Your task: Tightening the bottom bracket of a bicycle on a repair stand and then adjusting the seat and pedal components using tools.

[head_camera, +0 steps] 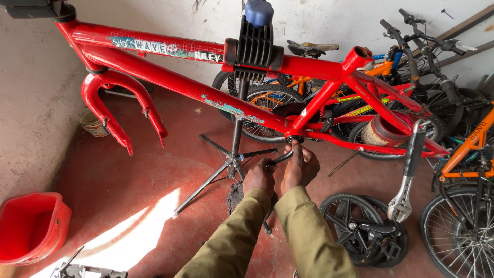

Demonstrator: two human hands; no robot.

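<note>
wrench [406, 175] hanging beside red frame [206, 85]

Long pale sticker [146, 47] on red frame's top tube (teal, white patches); torn teal sticker [231, 109] on down tube.

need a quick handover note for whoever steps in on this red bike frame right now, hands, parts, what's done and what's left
Left hand: gripping the lower end of a dark bent crank arm, below the frame.
Right hand: fingertips up at the bottom bracket shell, on the crank's upper end.
Red bike frame: clamped in the repair stand; fork has no wheel and no wheels are fitted.
Large adjustable wrench: hanging off the rear stays, unused.
Black wheel: lying on the floor by the right arm.
Done: frame mounted and stripped of wheels.
Left: the crank is not settled at the shell; whether it is going in or out cannot be told.
</note>
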